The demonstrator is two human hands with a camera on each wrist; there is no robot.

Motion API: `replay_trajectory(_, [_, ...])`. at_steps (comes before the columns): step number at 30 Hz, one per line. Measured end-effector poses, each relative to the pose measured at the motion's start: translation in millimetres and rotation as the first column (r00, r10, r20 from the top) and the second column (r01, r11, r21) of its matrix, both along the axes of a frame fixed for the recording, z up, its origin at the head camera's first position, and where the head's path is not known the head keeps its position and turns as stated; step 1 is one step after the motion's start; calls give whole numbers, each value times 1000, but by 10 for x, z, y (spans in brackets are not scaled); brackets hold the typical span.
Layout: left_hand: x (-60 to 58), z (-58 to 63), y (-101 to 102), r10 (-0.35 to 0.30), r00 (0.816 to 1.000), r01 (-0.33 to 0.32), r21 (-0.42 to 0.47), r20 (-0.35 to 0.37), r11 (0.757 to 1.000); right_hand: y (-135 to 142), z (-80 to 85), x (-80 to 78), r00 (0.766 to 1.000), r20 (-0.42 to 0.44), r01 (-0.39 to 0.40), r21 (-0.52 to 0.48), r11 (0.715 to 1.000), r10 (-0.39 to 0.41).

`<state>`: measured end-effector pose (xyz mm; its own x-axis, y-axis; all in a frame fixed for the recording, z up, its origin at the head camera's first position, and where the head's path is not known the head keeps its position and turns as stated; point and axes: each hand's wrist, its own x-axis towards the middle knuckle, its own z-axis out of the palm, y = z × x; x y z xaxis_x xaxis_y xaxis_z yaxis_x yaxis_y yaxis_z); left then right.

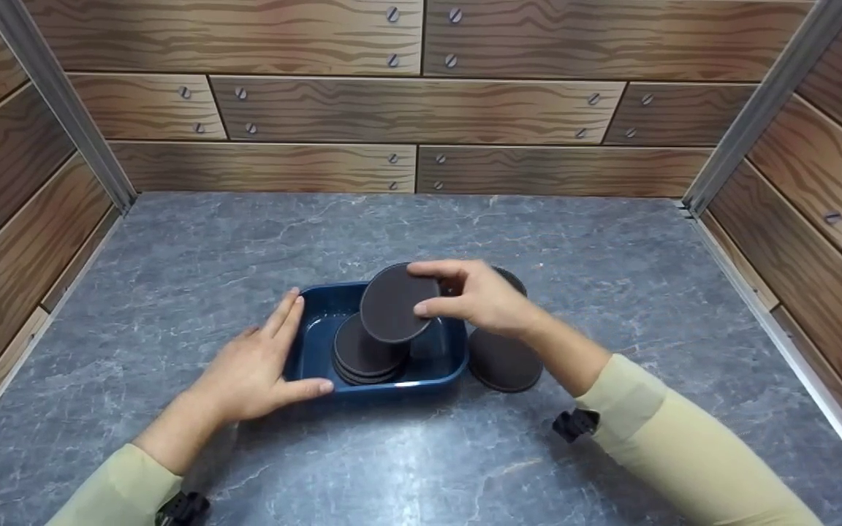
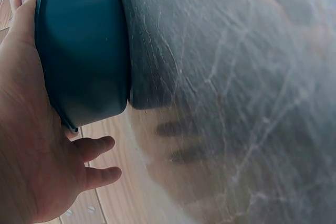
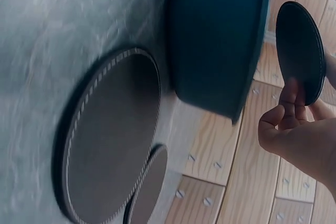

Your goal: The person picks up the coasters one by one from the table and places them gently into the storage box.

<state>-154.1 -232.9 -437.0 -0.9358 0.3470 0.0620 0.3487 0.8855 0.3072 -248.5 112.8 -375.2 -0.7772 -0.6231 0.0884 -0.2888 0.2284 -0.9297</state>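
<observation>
My right hand (image 1: 490, 296) pinches a dark brown round coaster (image 1: 395, 307) by its right edge, thumb on the upper face and other fingers beneath. This coaster is tilted above a blue rectangular tray (image 1: 432, 381). Inside the tray lies a small stack of matching coasters (image 1: 366, 351), partly covered in the head view by the held one. At the tray's left end, my left hand (image 1: 253, 372) rests on the rim with straight fingers, its thumb along the near side. In the left wrist view, two of its fingers (image 2: 102, 177) stick out beyond the tray's corner.
Right of the tray, a stitched coaster (image 3: 113, 140) lies on the grey marbled table (image 1: 194, 241). Another coaster (image 3: 149, 187) is beside it, mostly behind my right hand in the head view. Wood-patterned walls (image 1: 421, 109) enclose the table at the back and sides.
</observation>
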Motion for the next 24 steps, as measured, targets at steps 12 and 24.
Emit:
replay_trajectory(12, [-1, -3, -8, -8, 1000, 8, 3, 7, 1000, -303, -221, 56, 997, -69, -31, 102, 994, 38])
replay_trajectory(24, [1, 1, -3, -8, 1000, 8, -1, 6, 1000, -374, -297, 98, 916, -389, 60, 384, 922, 103])
